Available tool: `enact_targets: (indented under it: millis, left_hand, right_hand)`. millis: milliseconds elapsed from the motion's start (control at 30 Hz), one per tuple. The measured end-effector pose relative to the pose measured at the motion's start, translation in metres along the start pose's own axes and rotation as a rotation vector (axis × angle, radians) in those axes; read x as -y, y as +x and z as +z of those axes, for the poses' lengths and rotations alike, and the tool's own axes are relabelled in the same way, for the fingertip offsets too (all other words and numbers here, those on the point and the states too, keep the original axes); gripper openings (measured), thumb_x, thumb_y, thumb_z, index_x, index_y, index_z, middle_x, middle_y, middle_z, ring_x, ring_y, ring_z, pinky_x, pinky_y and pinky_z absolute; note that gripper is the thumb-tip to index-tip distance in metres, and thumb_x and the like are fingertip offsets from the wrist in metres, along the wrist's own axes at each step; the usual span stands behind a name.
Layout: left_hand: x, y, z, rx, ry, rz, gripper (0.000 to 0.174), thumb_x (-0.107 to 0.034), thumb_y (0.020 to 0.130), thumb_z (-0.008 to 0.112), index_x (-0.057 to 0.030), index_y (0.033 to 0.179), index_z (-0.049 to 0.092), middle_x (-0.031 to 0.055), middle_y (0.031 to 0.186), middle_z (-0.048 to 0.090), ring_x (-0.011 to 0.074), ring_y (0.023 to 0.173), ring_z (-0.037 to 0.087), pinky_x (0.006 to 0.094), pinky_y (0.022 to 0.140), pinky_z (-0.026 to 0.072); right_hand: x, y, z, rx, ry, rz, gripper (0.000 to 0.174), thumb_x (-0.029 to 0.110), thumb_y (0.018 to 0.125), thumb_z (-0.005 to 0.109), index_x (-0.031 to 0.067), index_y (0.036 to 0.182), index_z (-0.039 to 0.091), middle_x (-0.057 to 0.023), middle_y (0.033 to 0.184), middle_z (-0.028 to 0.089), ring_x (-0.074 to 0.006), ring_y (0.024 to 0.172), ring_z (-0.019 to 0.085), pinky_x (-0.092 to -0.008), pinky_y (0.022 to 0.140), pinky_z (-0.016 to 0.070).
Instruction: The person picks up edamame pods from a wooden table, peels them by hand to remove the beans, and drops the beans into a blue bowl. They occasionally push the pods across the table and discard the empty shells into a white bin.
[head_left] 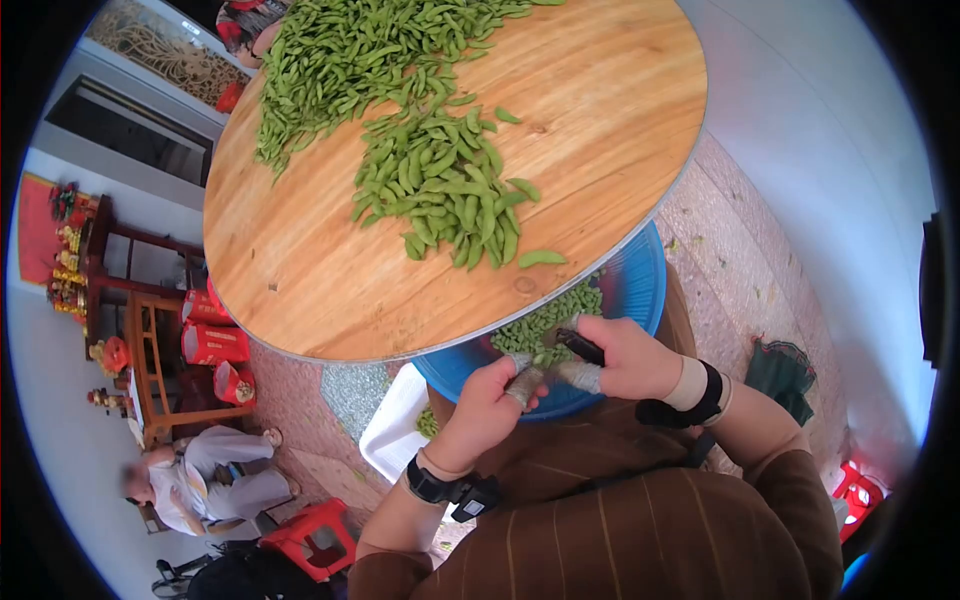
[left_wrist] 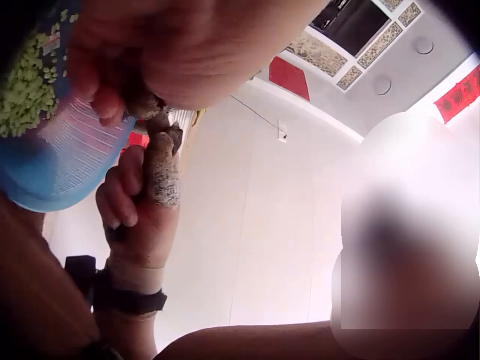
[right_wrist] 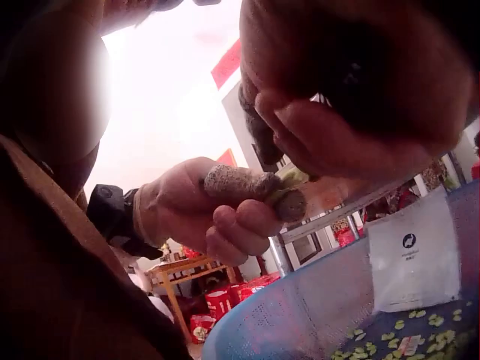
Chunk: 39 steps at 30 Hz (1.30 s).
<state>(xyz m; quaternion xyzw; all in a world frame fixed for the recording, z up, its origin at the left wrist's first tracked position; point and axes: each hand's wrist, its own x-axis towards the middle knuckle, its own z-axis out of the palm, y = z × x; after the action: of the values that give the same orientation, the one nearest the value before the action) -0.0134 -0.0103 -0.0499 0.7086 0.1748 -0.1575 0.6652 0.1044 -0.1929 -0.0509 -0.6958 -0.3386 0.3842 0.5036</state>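
Shelling low over the basin [head_left: 648,285] at the surface's [head_left: 330,285] five o'clock should save beans [head_left: 535,325]; left hand [head_left: 488,398] pinches pod [right_wrist: 294,179], right hand's [head_left: 635,362] hold unclear.

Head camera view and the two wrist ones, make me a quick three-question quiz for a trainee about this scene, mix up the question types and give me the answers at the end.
1. What is piled on the wooden table?
a) bread rolls
b) green pods
c) red apples

2. True or false: the left hand has a wrapping on at least one of its fingers.

3. Fill in the colour: loose shelled beans lie in a (blank) basin partly under the table's edge.

Key: 1 b; 2 true; 3 blue.
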Motion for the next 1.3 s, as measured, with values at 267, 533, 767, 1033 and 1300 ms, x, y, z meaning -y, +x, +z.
enact_targets:
  millis: [267, 533, 767, 1033, 1300]
  left_hand:
    - [0.005, -0.008, -0.003, 0.072, 0.43, 0.188, 0.024, 0.007, 0.079, 0.045, 0.0, 0.096, 0.061, 0.007, 0.082, 0.063, 0.0164, 0.074, 0.058, 0.0283, 0.067, 0.0469]
    - [0.019, -0.019, -0.004, 0.065, 0.146, 0.047, 0.019, 0.006, 0.081, 0.046, 0.0008, 0.094, 0.06, 0.0056, 0.082, 0.062, 0.0133, 0.071, 0.055, 0.0265, 0.066, 0.046]
    - [0.027, -0.006, 0.003, 0.064, 0.516, 0.276, 0.013, 0.002, 0.086, 0.048, 0.0004, 0.093, 0.059, 0.0048, 0.079, 0.062, 0.0132, 0.069, 0.055, 0.0271, 0.064, 0.0461]
    - [0.022, -0.001, -0.003, 0.038, -0.004, -0.042, 0.016, 0.002, 0.086, 0.047, -0.0013, 0.095, 0.06, 0.0014, 0.08, 0.06, 0.0093, 0.07, 0.054, 0.0237, 0.062, 0.0449]
    - [0.025, 0.007, -0.012, 0.172, -0.3, -0.119, 0.011, -0.011, 0.094, 0.051, -0.0045, 0.098, 0.059, 0.0005, 0.077, 0.057, 0.0084, 0.066, 0.05, 0.0213, 0.058, 0.04]
  right_hand:
    - [-0.004, 0.012, 0.015, 0.009, -0.482, -0.304, 0.022, 0.013, 0.068, 0.065, 0.001, 0.08, 0.05, -0.0176, 0.074, 0.058, -0.039, 0.074, 0.06, -0.0459, 0.065, 0.0477]
    - [-0.012, 0.016, 0.027, 0.068, -0.556, -0.351, 0.021, 0.011, 0.069, 0.063, -0.0009, 0.081, 0.05, -0.0195, 0.079, 0.058, -0.0395, 0.077, 0.059, -0.0465, 0.067, 0.0485]
    - [-0.014, 0.011, 0.028, 0.072, -0.626, -0.284, 0.024, 0.012, 0.069, 0.065, -0.0008, 0.084, 0.051, -0.0194, 0.08, 0.058, -0.0387, 0.079, 0.06, -0.0465, 0.068, 0.0484]
    - [-0.017, 0.012, 0.008, -0.056, -0.075, 0.057, 0.019, 0.018, 0.08, 0.067, 0.002, 0.087, 0.059, -0.0116, 0.068, 0.058, -0.0199, 0.062, 0.058, -0.0327, 0.058, 0.0466]
    - [-0.019, 0.012, 0.008, 0.079, 0.268, 0.178, 0.015, 0.015, 0.083, 0.066, 0.0021, 0.091, 0.062, 0.001, 0.068, 0.057, -0.01, 0.065, 0.056, -0.0262, 0.059, 0.046]
